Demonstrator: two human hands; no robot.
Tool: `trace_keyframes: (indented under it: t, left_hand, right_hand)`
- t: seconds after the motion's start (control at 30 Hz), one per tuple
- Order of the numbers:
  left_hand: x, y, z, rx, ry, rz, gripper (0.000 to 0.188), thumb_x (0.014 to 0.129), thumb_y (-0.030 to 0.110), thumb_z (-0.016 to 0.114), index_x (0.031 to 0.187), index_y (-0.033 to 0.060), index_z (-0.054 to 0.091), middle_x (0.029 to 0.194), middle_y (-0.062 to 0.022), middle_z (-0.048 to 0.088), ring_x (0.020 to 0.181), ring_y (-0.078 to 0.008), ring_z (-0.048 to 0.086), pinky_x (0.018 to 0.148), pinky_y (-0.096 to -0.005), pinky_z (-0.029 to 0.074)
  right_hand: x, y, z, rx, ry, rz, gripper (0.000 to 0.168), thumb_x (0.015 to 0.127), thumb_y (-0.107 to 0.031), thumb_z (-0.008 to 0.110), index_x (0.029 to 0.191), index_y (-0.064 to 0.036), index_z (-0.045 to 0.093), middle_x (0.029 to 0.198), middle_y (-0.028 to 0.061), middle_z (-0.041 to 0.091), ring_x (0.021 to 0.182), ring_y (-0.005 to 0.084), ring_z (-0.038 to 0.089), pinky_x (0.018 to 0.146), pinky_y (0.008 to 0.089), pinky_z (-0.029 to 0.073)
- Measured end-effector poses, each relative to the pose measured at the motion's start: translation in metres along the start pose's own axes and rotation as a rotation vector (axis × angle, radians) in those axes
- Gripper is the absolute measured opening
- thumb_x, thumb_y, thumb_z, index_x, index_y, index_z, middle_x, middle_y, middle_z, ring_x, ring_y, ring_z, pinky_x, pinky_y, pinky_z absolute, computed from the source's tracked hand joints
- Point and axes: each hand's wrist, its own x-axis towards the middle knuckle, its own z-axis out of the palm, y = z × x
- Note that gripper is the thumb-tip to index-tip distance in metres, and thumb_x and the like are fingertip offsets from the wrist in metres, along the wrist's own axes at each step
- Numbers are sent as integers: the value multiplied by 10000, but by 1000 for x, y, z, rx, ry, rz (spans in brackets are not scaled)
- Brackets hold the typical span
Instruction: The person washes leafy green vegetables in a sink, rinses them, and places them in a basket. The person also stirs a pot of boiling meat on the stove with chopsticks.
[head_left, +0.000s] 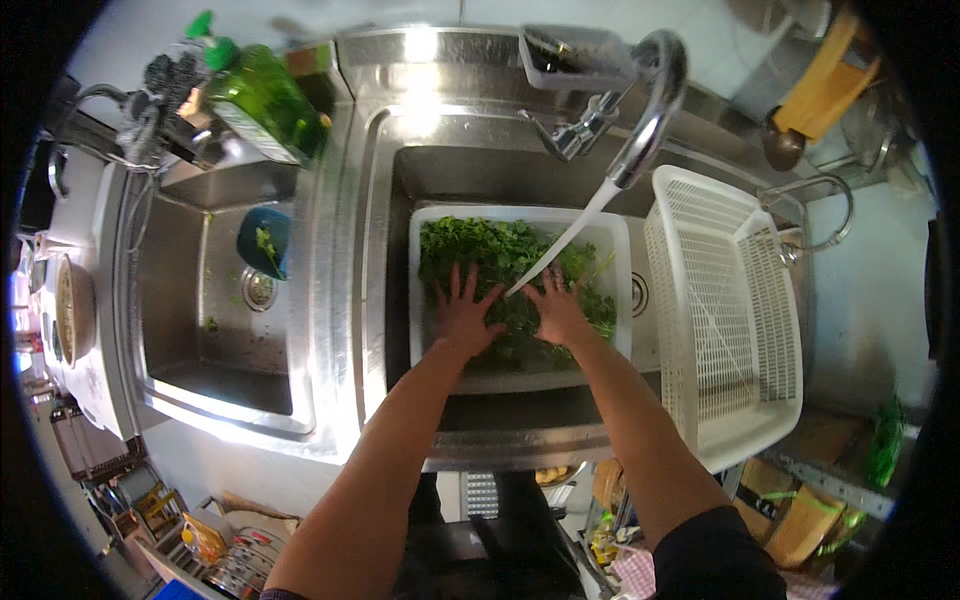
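Note:
Leafy green herbs (487, 240) lie in water in a white rectangular plastic tub (626, 300), which sits in the large steel sink basin. My left hand (465, 319) presses palm down on the herbs with its fingers spread. Beside it, my right hand (556, 309) rests on them the same way, fingers apart. From the chrome faucet (649, 131) a stream of water (562, 240) falls between the two hands. Parts of the fingers are under the water, and neither hand is closed around anything.
A white slotted plastic basket (720, 300) leans at the right of the tub. The smaller left basin (244, 330) holds a blue strainer (259, 244) with green scraps. Behind it stands a green pump bottle (262, 101). A clear plastic container (570, 60) is at the back ledge.

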Motion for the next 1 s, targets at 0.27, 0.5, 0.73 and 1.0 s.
trace_keyframes:
  t: [0.27,0.5,0.73,1.0]
  left_hand:
    - [84,15,14,-209,-237,-87,816,829,560,674,1508,220,375,1588,-183,235,1403,-425,334,1140,-519,324]
    - [26,14,51,-671,389,-691,901,797,499,727,1505,104,332,1496,-264,356,1392,-450,328,1124,-524,339]
    - [104,34,88,-984,469,-915,904,776,481,748,1490,97,348,1472,-259,398,1332,-448,409,1074,-514,399]
    - [67,-18,91,-1175,431,-805,746,795,298,738,1415,43,410,1338,-215,558,1221,-386,541,993,-459,455]
  right_hand:
    - [52,52,21,127,-320,85,785,933,-316,632,1574,-259,183,1632,96,114,1476,341,194,1189,535,267]
    - [-11,18,-27,378,226,69,991,738,-249,845,1548,-173,279,1547,254,274,1412,455,285,1133,533,311]
    - [101,27,58,72,327,197,879,848,-328,730,1521,-32,249,1469,285,381,1326,423,431,1099,555,339]
    - [73,25,-8,528,174,90,611,845,-269,738,1340,29,538,990,200,677,877,300,661,716,417,544]
